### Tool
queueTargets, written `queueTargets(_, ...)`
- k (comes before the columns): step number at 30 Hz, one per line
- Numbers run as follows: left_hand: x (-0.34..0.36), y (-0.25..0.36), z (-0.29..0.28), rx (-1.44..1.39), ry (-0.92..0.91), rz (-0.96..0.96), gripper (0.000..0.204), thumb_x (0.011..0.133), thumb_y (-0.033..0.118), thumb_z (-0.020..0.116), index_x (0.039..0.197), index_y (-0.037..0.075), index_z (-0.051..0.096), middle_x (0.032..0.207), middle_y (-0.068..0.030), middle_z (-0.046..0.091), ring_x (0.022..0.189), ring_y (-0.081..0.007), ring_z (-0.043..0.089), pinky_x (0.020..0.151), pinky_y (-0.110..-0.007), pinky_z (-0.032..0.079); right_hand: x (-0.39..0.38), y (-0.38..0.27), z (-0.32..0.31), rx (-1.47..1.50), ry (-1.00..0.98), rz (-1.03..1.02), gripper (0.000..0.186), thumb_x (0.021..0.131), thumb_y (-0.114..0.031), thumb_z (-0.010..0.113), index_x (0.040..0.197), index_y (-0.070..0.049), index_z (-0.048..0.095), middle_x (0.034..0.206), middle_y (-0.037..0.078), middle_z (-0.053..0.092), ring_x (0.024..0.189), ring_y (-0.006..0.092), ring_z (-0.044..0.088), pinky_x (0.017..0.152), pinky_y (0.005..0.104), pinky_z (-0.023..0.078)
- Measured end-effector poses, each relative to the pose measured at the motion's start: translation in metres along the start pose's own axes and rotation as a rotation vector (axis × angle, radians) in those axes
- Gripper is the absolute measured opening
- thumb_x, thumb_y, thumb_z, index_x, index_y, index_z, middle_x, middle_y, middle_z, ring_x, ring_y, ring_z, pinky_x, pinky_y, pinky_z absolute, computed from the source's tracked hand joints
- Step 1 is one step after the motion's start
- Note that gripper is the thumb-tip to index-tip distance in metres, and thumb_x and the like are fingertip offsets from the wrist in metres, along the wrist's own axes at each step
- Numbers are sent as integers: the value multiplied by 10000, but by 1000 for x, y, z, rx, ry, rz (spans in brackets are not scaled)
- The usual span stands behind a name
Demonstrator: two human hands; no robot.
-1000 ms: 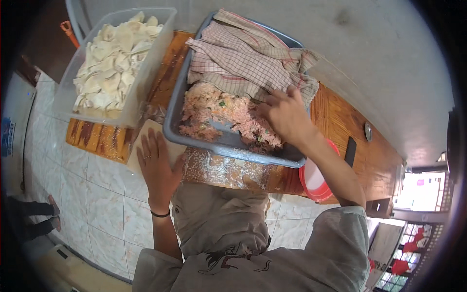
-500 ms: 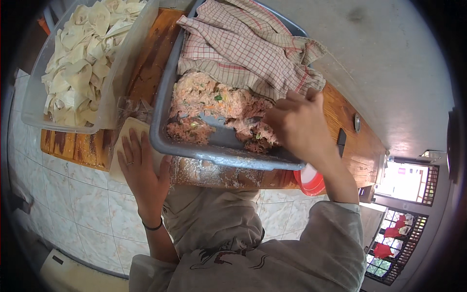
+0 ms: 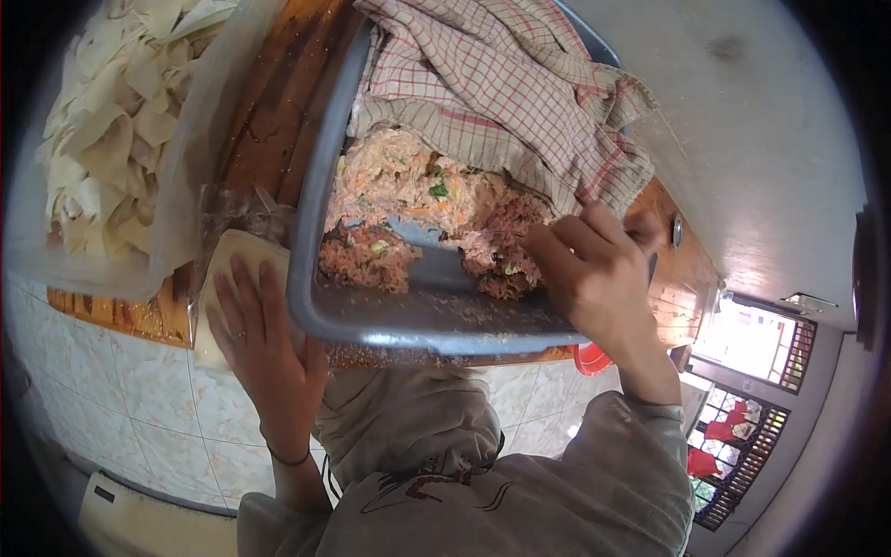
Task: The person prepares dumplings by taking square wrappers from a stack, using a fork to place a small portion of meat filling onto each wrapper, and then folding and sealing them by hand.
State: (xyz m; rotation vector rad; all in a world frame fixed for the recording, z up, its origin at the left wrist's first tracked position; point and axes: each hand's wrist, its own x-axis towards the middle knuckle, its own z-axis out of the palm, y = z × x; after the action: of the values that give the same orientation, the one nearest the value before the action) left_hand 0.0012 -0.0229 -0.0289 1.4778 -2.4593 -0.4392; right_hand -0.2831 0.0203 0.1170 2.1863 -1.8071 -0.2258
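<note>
1. Minced-meat filling (image 3: 394, 181), flecked with green and orange, lies in a grey-blue plastic tub (image 3: 320, 195), part of the tub's floor bare between the clumps.

2. The worker's right hand (image 3: 599, 269) bends over the filling's right-hand edge, fingers curled inward; whether they pinch filling or a slim utensil cannot be told, as the knuckles block the view.

3. The left hand (image 3: 264, 343) lies palm down, its fingers extended and nearly together, on a stack of pale dough wrappers (image 3: 249, 249) just beside the tub; it presses or steadies and grips nothing that shows.

4. The step in hand appears to be gathering a portion of filling. The next move, by this reading, calls for a small, firm portion lifted clear of the cloth, and a single wrapper parted from the stack without tearing.

5. A red-and-white checked cloth (image 3: 501, 79) covers the tub's far side, its edge close to the right hand.

6. Clear plastic wrap (image 3: 232, 209) crumples behind the wrappers. Farther left, folded dough pieces (image 3: 121, 135) fill a translucent container (image 3: 190, 176).

7. All stand on a wooden table (image 3: 264, 102); a red bowl (image 3: 592, 360) peeks out beneath the right forearm.
</note>
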Motion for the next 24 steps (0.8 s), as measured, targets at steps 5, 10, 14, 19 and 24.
queueTargets(5, -3, 7, -5, 60, -147, -78, 859, 870, 609, 457, 1489, 35, 299, 1555, -219, 238, 1435, -437, 196, 1123, -604, 160, 1, 2, -1, -15, -64, 40, 184, 621, -181, 688, 801, -152, 665, 755, -91, 571, 762, 90, 518, 724, 357, 243)
queueTargets(10, -3, 6, -8, 76, -222, -91, 905, 852, 656, 452, 1492, 37, 294, 1555, -234, 223, 1440, -453, 163, 1132, -605, 123, 12, -1, 3, -45, -76, -89, 189, 605, -191, 675, 781, -125, 661, 794, -83, 597, 797, 72, 528, 691, 341, 231)
queueTargets(14, -4, 6, -12, -64, -187, -90, 902, 846, 657, 476, 1485, 43, 307, 1556, -251, 201, 1444, -463, 129, 1133, -612, 100, 20, 0, 10, 19, -79, -170, 154, 639, -192, 650, 765, -103, 661, 788, -61, 597, 819, 94, 535, 665, 294, 307)
queueTargets(19, 0, 2, -12, -252, -40, -28, 707, 871, 493, 571, 1397, 48, 415, 1542, -232, 256, 1437, -460, 165, 1136, -613, 100, 4, 6, 34, 396, -172, -97, 91, 767, -209, 703, 812, -130, 694, 855, -57, 656, 908, 96, 570, 785, 361, 337)
queueTargets(24, -7, -7, -2, -313, 142, -10, 296, 862, 154, 649, 1131, 52, 577, 1437, -188, 461, 1366, -459, 343, 1128, -600, 196, -3, 37, 6, 607, -236, 56, 87, 759, -132, 747, 842, -131, 720, 814, 6, 675, 835, 161, 600, 860, 359, 314)
